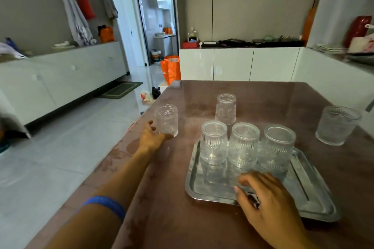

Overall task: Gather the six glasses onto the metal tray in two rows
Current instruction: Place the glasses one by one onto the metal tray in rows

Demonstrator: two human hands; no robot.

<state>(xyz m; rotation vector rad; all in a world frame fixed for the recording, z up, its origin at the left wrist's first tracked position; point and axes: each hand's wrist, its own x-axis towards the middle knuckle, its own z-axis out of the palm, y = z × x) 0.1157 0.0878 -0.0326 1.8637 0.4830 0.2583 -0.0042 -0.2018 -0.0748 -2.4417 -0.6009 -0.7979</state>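
1. Head view: the left hand's fingers (151, 125) are spread open and curl toward the left glass (166, 120), thumb near its base. They look to be touching it or just short of it; I cannot tell which. No grip has closed yet.
2. The right hand (267, 198) lies on the near edge of the tray (315, 196), fingers bent and loose, holding nothing. It seems to steady the tray.
3. Outward, the left arm reaches straight across the desk (273, 95) toward its left edge, a blue band (107, 204) on the forearm. The right wrist comes in from the lower right.
4. Three glasses stand upside down in a row along the far side of the tray: first (213, 142), second (243, 144), third (276, 147). The near half of the tray is bare.
5. Three are off the tray: the left glass, upright near the desk edge; a back glass (225, 108), inverted, just behind the tray; a right glass (337, 125), upright, well apart on the right.
6. Step in hand, by my judgement: fetching the fourth glass, so the task is about half done.
7. The next move calls for closing the fingers round the left glass, lifting it, probably turning it over to match, and setting it at the left of the near row without knocking the first glass.
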